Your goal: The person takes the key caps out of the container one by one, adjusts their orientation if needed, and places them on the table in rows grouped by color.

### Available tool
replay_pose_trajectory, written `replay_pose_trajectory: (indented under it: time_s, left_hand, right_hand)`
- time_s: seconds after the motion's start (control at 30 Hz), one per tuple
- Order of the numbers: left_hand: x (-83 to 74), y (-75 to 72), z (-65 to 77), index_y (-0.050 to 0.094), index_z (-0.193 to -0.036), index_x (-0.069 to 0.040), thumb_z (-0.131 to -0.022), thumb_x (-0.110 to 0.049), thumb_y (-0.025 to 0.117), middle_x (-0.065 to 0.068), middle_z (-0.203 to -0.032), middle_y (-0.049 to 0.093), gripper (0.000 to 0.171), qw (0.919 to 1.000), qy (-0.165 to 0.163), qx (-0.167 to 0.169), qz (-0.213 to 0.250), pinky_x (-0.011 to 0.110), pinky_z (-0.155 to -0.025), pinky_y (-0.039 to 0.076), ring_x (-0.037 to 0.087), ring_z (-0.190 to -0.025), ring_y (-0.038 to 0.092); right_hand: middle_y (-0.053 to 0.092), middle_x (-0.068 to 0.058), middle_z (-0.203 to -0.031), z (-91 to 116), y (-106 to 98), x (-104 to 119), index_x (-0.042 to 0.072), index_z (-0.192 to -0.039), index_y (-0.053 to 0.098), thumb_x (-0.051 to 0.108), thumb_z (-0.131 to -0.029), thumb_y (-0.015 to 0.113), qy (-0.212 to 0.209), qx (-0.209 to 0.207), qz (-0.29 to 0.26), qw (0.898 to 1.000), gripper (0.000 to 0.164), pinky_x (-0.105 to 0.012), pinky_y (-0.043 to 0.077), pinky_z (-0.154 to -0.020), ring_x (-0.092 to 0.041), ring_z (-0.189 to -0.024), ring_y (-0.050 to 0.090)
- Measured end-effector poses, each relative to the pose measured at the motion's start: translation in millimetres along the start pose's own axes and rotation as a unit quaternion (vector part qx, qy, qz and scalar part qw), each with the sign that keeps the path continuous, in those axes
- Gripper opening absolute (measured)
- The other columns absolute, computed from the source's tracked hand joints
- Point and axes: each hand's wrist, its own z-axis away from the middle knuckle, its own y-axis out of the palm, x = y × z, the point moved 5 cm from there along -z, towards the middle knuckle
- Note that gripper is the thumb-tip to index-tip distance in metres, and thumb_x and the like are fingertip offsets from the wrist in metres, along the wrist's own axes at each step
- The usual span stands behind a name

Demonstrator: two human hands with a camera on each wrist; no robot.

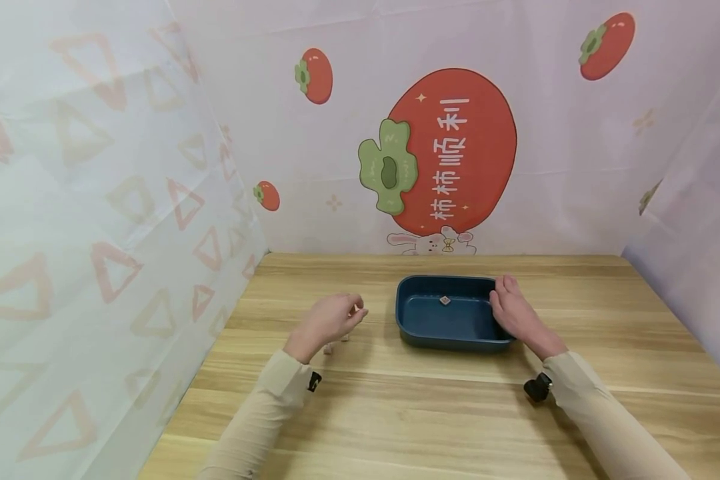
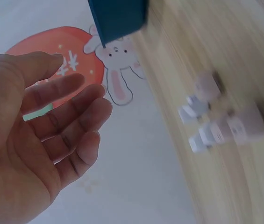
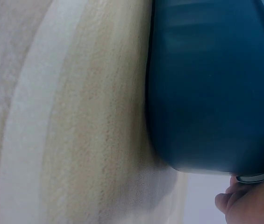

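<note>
A dark blue rectangular tub (image 1: pixel 450 343) stands on the table, with one small pale block (image 1: pixel 445 301) on its floor. My right hand (image 1: pixel 519 315) holds the tub's right end, fingers and thumb over the rim. The right wrist view shows curled fingers (image 3: pixel 237 198) at that rim, beside the tub's smooth outer wall (image 3: pixel 211 93). To the left of the tub, my left hand (image 1: pixel 329 321) hovers above the table with nothing in it, its fingers (image 2: pixel 92 114) loosely bent. Several small pale blocks (image 2: pixel 246 123) lie below it; in the head view the hand hides most of them.
The wood-grain table (image 1: pixel 396 413) meets a white back sheet (image 1: pixel 324 147) printed with persimmons and a rabbit. Another printed sheet (image 1: pixel 138 267) hangs along the left side, and a plain pale one (image 1: pixel 696 220) on the right.
</note>
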Motion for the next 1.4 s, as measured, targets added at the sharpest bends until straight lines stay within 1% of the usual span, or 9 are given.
replay_pose_trajectory:
  time_s: [0.13,0.23,0.4,0.57,0.73,0.93,1.1,1.23,1.4]
  left_hand:
    - [-12.5,1.5,-11.8,0.066,-0.111,-0.011,-0.100,-0.031,0.056,0.002,-0.095,0.072,0.025,1.0000,0.003,0.006,-0.005,0.032,-0.074,0.055,0.015,-0.083,0.068]
    - [-20.1,2.4,-20.1,0.064,-0.116,-0.012,-0.100,-0.032,0.057,0.002,-0.097,0.073,0.027,0.9999,0.005,0.010,0.000,0.032,-0.075,0.055,0.015,-0.085,0.068]
    - [-33.4,5.7,-34.0,0.062,-0.119,-0.010,-0.098,-0.029,0.059,0.003,-0.096,0.072,0.028,0.9996,0.027,0.006,0.006,0.030,-0.074,0.054,0.015,-0.083,0.067]
    - [-46.2,14.8,-47.5,0.061,-0.123,-0.009,-0.098,-0.029,0.060,0.002,-0.097,0.071,0.032,0.9993,0.036,0.009,0.011,0.028,-0.075,0.054,0.013,-0.082,0.065]
    - [-58.0,24.4,-57.8,0.059,-0.125,-0.011,-0.097,-0.029,0.061,0.001,-0.098,0.070,0.034,0.9989,0.043,0.008,0.020,0.026,-0.076,0.054,0.012,-0.082,0.064]
    - [-71.0,37.3,-70.5,0.058,-0.127,-0.012,-0.097,-0.026,0.062,-0.001,-0.095,0.068,0.034,0.9983,0.055,0.009,0.015,0.022,-0.071,0.051,0.008,-0.079,0.062]
    - [-81.2,50.7,-80.0,0.055,-0.130,-0.013,-0.097,-0.025,0.061,-0.002,-0.095,0.067,0.035,0.9986,0.047,0.021,0.012,0.021,-0.071,0.050,0.008,-0.079,0.061]
    - [-87.1,58.1,-86.7,0.055,-0.130,-0.015,-0.098,-0.026,0.061,-0.004,-0.094,0.068,0.035,0.9991,0.037,0.016,0.010,0.021,-0.068,0.050,0.007,-0.076,0.060]
    - [-91.3,63.0,-94.9,0.055,-0.131,-0.017,-0.098,-0.028,0.060,-0.004,-0.092,0.068,0.035,0.9988,0.030,0.016,0.034,0.018,-0.061,0.046,0.005,-0.067,0.057]
  right_hand:
    - [0.012,-0.043,-0.152,0,-1,-1,-0.023,-0.143,0.020,0.016,-0.106,0.031,0.003,0.003,0.002,1.000,0.056,-0.061,0.016,-0.116,-0.055,-0.144,0.012]
    - [0.012,-0.043,-0.153,0,-1,-1,-0.023,-0.143,0.021,0.016,-0.106,0.031,0.002,0.002,0.001,1.000,0.055,-0.062,0.016,-0.116,-0.055,-0.144,0.012]
    - [0.012,-0.043,-0.152,0,0,0,-0.023,-0.143,0.022,0.016,-0.106,0.031,-0.004,-0.002,-0.002,1.000,0.055,-0.062,0.016,-0.116,-0.055,-0.143,0.013]
    - [0.011,-0.043,-0.153,-1,2,-3,-0.023,-0.143,0.021,0.018,-0.106,0.029,-0.002,-0.003,-0.004,1.000,0.056,-0.062,0.016,-0.116,-0.055,-0.143,0.013]
    - [0.011,-0.043,-0.153,-1,3,-4,-0.023,-0.143,0.021,0.017,-0.106,0.030,0.000,-0.002,-0.008,1.000,0.055,-0.062,0.016,-0.116,-0.055,-0.144,0.011]
    - [0.012,-0.042,-0.153,0,0,-2,-0.023,-0.143,0.022,0.015,-0.105,0.032,0.000,-0.008,-0.004,1.000,0.054,-0.062,0.016,-0.116,-0.054,-0.144,0.013]
    - [0.012,-0.042,-0.153,0,1,-3,-0.023,-0.143,0.022,0.016,-0.106,0.031,-0.001,-0.007,0.000,1.000,0.055,-0.061,0.017,-0.116,-0.054,-0.144,0.013]
    - [0.011,-0.043,-0.153,0,1,-3,-0.023,-0.143,0.022,0.015,-0.105,0.032,0.001,-0.003,-0.005,1.000,0.054,-0.062,0.017,-0.116,-0.055,-0.144,0.012]
    - [0.009,-0.043,-0.153,1,0,-3,-0.023,-0.144,0.021,0.015,-0.105,0.031,0.007,-0.001,-0.006,1.000,0.055,-0.062,0.016,-0.116,-0.055,-0.144,0.010]
